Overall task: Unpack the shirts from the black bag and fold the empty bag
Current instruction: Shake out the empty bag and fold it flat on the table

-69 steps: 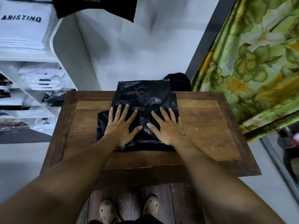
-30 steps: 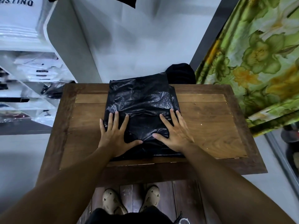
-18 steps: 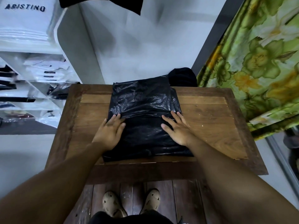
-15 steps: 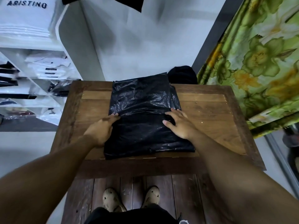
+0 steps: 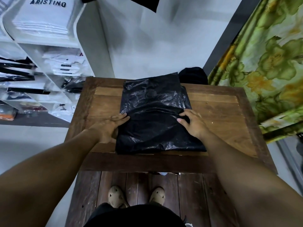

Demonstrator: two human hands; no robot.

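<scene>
- Left hand (image 5: 111, 126) rests at the left edge of the black bag (image 5: 154, 118). Its fingers (image 5: 122, 116) are straight and close together, with the tips just over the plastic. Blur hides whether the thumb is tucked beneath.
- Right hand (image 5: 194, 124) sits at the opposite edge with its fingers curled. Forefinger and thumb appear to pinch a small ridge of the plastic.
- Between the two hands, the bag lies flat on the wooden table (image 5: 221, 112). Its long axis runs straight away from the person, its far end reaches past the table's far rim, and its near end stops just short of the near rim.
- Both hands hold roughly the middle of that axis and neither is nearer than the other. A faint crease crosses the bag from one hand to the other, so the coming fold probably turns on that line.
- Nothing bulges inside the bag, so it looks empty and the unpacking seems done. Packaged garments fill the white shelves (image 5: 54, 68) to the left.
</scene>
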